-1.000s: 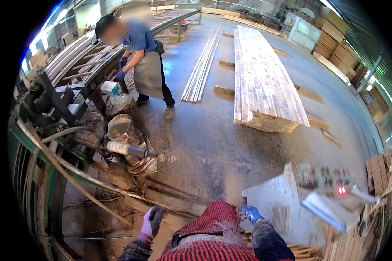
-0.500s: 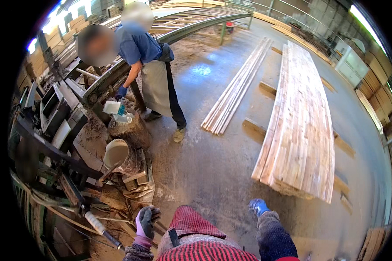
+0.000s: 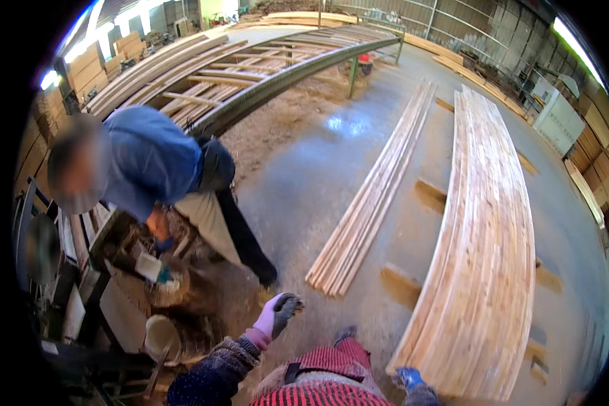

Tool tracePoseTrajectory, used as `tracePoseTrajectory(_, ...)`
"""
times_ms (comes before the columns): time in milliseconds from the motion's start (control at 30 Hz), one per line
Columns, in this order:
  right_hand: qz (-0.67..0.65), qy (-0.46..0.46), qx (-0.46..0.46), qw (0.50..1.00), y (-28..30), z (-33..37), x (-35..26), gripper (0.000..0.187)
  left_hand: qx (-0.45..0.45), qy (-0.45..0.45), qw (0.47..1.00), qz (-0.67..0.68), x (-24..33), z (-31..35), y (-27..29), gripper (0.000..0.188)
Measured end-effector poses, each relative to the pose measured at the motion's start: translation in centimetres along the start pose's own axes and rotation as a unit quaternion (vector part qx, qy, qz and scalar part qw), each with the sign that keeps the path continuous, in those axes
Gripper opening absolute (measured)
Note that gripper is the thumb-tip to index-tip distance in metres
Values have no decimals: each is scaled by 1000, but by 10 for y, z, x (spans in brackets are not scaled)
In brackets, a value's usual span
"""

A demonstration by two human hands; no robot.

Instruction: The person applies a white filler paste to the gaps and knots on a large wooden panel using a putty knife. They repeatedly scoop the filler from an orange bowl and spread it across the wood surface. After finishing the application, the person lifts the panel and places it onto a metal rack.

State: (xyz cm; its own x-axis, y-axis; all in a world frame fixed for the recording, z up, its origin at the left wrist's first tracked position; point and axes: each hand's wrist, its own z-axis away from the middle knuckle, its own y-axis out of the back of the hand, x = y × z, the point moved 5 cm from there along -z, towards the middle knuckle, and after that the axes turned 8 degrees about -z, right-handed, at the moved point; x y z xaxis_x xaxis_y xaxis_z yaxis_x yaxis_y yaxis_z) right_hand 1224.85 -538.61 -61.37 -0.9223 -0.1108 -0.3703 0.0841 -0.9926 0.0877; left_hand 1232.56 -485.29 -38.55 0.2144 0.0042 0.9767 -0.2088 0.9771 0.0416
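Observation:
My left hand (image 3: 276, 318), in a purple glove with a dark grey palm, is raised in front of me with its fingers curled. What is inside them, if anything, is hidden. Low on the right, my right hand (image 3: 409, 377) in a blue glove is beside the near left corner of a wide stack of pale boards (image 3: 484, 257). Its fingers are blurred, and I cannot tell whether it touches the wood. Left of that stack lies a narrow bundle of thin wooden strips (image 3: 379, 196) on the floor.
At left a co-worker in a blue shirt (image 3: 152, 159) bends over a stump (image 3: 189, 291), one hand by a white container (image 3: 149, 267). A pale bucket (image 3: 162, 337) stands nearer. Behind runs a long metal-framed rack (image 3: 264, 88). Wooden bearers (image 3: 400, 284) stick out beside the stack.
My view has shifted closer to the boards and strips. My left hand has risen and moved right; my right hand is now beside the stack's near end. The co-worker appears nearer and bends lower.

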Motion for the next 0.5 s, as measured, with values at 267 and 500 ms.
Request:
tracePoseTrajectory(267,-68,4,-76,995,36,-225,-335,30,70,96,993,-15,-6,-353,-25,19)
tracePoseTrajectory(500,180,302,-9,936,49,-380,-870,34,72,164,979,100,-18,-614,-46,22)
